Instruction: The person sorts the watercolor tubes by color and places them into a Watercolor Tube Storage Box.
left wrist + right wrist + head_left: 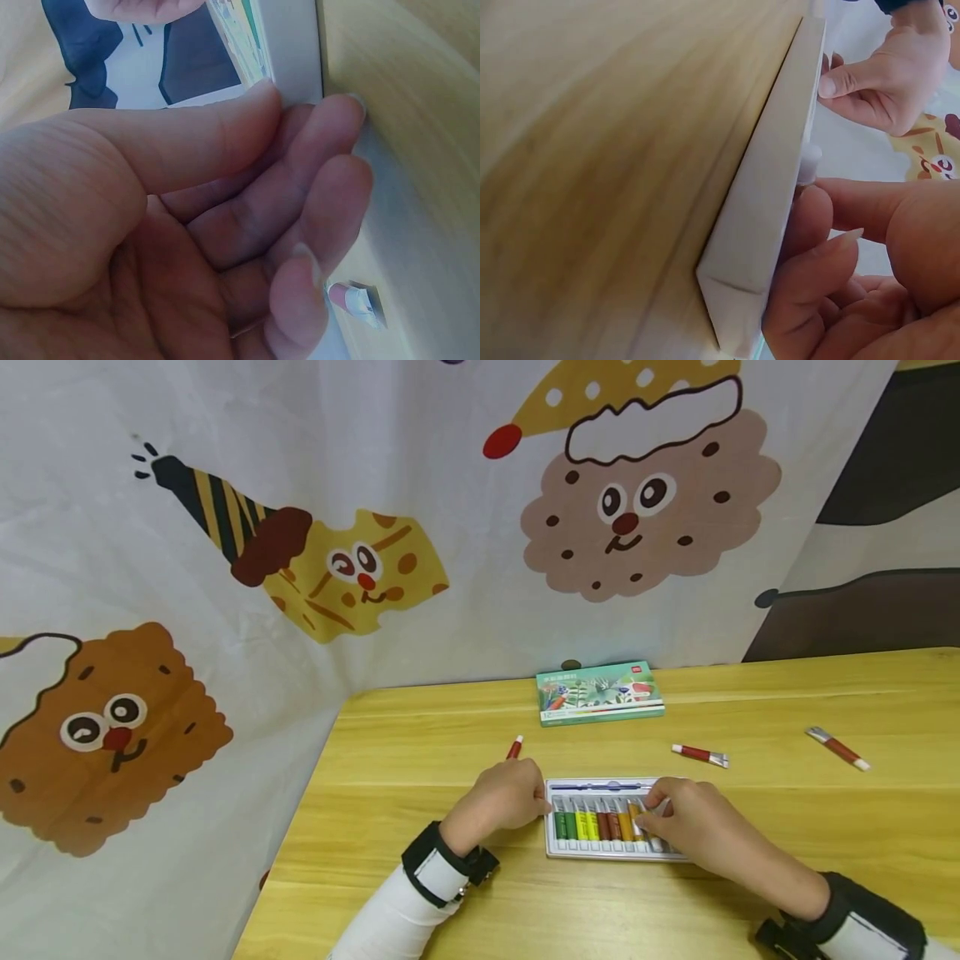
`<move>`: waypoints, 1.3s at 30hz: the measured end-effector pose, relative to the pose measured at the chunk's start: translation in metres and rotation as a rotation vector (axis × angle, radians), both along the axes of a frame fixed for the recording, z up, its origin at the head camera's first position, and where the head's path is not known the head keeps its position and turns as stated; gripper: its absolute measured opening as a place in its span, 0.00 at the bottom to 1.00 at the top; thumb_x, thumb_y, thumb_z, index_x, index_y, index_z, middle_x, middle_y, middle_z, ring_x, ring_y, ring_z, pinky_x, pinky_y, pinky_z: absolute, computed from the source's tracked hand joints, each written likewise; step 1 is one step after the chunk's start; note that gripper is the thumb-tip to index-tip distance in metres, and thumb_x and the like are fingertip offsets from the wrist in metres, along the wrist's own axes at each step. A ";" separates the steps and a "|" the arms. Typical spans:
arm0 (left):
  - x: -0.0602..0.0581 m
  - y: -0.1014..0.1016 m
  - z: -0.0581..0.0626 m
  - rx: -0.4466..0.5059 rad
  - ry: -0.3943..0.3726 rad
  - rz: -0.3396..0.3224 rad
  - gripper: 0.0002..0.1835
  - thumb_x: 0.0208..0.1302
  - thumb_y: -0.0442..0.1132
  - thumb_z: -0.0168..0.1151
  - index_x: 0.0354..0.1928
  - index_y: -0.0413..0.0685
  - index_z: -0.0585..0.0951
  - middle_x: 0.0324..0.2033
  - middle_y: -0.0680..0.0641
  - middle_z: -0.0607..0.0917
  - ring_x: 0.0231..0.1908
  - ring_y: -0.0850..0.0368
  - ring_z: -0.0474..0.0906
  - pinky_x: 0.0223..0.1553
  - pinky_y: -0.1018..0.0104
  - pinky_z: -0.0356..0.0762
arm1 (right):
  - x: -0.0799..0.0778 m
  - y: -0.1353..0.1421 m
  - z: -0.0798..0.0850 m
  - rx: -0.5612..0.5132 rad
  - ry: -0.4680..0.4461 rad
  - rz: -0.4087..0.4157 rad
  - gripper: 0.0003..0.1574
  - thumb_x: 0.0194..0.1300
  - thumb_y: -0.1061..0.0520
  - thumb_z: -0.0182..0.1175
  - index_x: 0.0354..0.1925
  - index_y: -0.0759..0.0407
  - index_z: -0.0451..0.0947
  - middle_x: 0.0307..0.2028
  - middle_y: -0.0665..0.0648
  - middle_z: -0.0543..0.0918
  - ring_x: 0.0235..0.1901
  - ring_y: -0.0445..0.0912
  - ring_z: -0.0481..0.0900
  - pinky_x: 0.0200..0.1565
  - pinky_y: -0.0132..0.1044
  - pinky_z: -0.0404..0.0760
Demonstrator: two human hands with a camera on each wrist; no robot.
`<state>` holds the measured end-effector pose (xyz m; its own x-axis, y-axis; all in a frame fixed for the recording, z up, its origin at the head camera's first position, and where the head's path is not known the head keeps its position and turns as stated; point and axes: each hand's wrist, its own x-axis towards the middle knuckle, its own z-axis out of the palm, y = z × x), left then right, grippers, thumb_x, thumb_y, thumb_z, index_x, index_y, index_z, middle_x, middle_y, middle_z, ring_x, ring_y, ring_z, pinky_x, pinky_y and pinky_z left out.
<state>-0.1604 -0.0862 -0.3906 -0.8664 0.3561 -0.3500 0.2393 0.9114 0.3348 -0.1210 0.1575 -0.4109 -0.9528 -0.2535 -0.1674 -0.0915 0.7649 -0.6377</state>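
Observation:
A white plastic tray (615, 857) lies on the wooden table, holding a row of paint tubes (592, 827) in green, yellow, brown and ochre. A thin blue paintbrush (600, 787) lies along its far side. At the tray's left end, my left hand (506, 793) pinches the edge between thumb and fingers; the left wrist view shows the thumb tip at the tray wall. Over the right part of the tray, my right hand (701, 827) pinches an ochre paint tube (636, 821). Its white cap (810, 161) sticks up above the rim. The tray's right end is partly hidden by this hand.
Behind the tray lies a green paint box (600, 695). Loose red paint tubes lie around: one (513, 747) beyond my left hand, one (700, 755) behind my right hand, and a brownish-red one (838, 747) farther right. A cartoon-printed cloth (465, 635) hangs at the table's back edge.

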 end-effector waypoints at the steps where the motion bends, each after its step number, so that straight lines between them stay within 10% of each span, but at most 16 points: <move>1: 0.000 0.000 0.000 -0.001 0.001 0.000 0.13 0.58 0.47 0.66 0.18 0.54 0.78 0.14 0.55 0.72 0.16 0.60 0.67 0.17 0.69 0.59 | 0.000 0.000 -0.001 0.002 0.004 0.001 0.08 0.56 0.56 0.66 0.30 0.57 0.77 0.16 0.49 0.77 0.15 0.41 0.68 0.16 0.33 0.68; 16: 0.001 0.001 0.000 0.001 0.000 0.002 0.12 0.58 0.47 0.66 0.19 0.53 0.80 0.14 0.55 0.74 0.17 0.60 0.68 0.18 0.69 0.61 | 0.007 0.014 0.002 0.063 0.134 0.074 0.14 0.59 0.51 0.64 0.18 0.47 0.77 0.12 0.44 0.70 0.14 0.39 0.63 0.17 0.31 0.62; 39: -0.002 0.000 -0.004 0.001 -0.020 0.011 0.11 0.58 0.48 0.66 0.22 0.54 0.81 0.15 0.54 0.75 0.17 0.59 0.69 0.17 0.68 0.61 | 0.012 0.014 -0.006 0.103 0.092 0.092 0.10 0.56 0.53 0.67 0.21 0.45 0.77 0.18 0.44 0.75 0.18 0.41 0.66 0.22 0.37 0.67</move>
<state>-0.1625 -0.0863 -0.3951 -0.8633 0.3469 -0.3667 0.2228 0.9137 0.3398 -0.1087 0.1714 -0.4170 -0.9387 -0.3267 -0.1101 -0.2188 0.8115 -0.5418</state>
